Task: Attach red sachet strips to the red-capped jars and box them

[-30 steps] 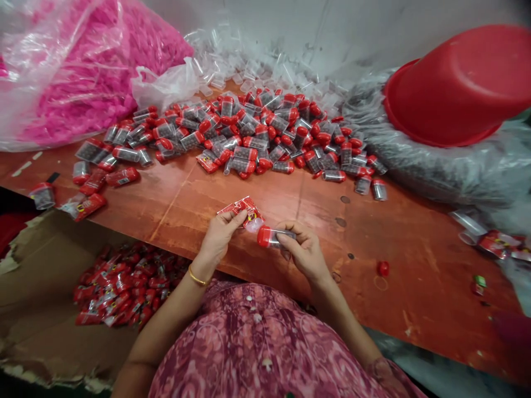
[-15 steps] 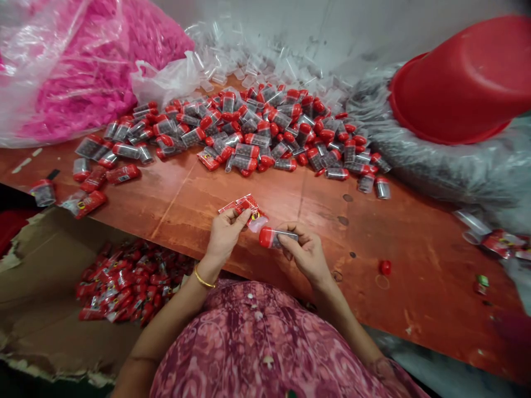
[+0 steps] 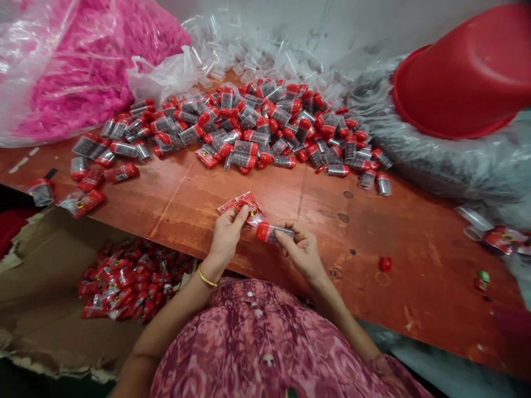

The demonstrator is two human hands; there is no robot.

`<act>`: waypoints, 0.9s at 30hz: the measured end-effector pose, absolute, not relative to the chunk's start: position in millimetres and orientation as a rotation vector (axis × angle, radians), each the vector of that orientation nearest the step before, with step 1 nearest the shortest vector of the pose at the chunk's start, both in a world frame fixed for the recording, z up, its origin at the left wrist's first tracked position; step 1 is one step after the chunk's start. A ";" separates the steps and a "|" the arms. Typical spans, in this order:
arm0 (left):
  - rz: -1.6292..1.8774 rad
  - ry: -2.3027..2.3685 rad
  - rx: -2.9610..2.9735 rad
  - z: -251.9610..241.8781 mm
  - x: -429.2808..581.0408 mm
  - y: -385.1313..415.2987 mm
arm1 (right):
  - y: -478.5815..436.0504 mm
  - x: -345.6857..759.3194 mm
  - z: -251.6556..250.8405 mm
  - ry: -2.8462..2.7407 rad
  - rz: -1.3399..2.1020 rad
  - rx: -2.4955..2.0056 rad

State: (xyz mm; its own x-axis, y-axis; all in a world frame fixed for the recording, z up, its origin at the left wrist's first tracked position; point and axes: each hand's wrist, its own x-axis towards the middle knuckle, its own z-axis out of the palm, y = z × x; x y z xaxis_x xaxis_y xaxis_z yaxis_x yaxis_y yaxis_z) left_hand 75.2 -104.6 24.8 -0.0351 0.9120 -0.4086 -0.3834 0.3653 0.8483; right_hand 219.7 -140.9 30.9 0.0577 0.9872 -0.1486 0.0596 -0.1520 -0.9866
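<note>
My left hand (image 3: pixel 226 235) pinches a red printed plastic packet (image 3: pixel 240 204) between thumb and fingers, with the packet's transparent lower end showing beside the thumb. My right hand (image 3: pixel 301 249) grips a transparent tube with a red cap (image 3: pixel 274 232), holding it level with the cap pointing toward the packet. The tube holds dark round contents. The two hands are close together above the orange-brown wooden table (image 3: pixel 174 199), and the packet and the cap nearly touch.
A heap of red-capped tubes (image 3: pixel 249 130) lies on the table, with transparent tubes (image 3: pixel 249 61) behind it. A cardboard box (image 3: pixel 50 282) of red packets sits at lower left. A pink-filled bag (image 3: pixel 83 66), grey bag (image 3: pixel 448 166), and upturned red basin (image 3: pixel 460 72) stand beyond.
The view has tilted slightly, so the table's contents sit a little higher in the frame. My left hand has shifted slightly toward my right, and both hands hold the same things.
</note>
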 end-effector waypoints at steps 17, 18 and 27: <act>1.175 1.154 0.666 24.0 75.2 -107.5 | -142.6 223.5 29.1 -1.084 1.269 -1.410; 1.180 1.166 0.658 24.3 74.8 -106.6 | -142.1 225.4 26.1 -1.084 1.261 -1.427; 1.143 1.163 0.557 23.6 70.5 -103.2 | -130.1 245.6 -14.9 -1.543 0.769 -1.747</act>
State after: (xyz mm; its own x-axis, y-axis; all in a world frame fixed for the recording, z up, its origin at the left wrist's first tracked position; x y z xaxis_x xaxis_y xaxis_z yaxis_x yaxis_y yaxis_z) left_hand 70.5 -103.2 23.6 -0.0314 0.9071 -0.4198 -0.4045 0.3726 0.8352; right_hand 245.6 -130.1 -14.9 0.1252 0.9921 0.0031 0.5944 -0.0725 -0.8009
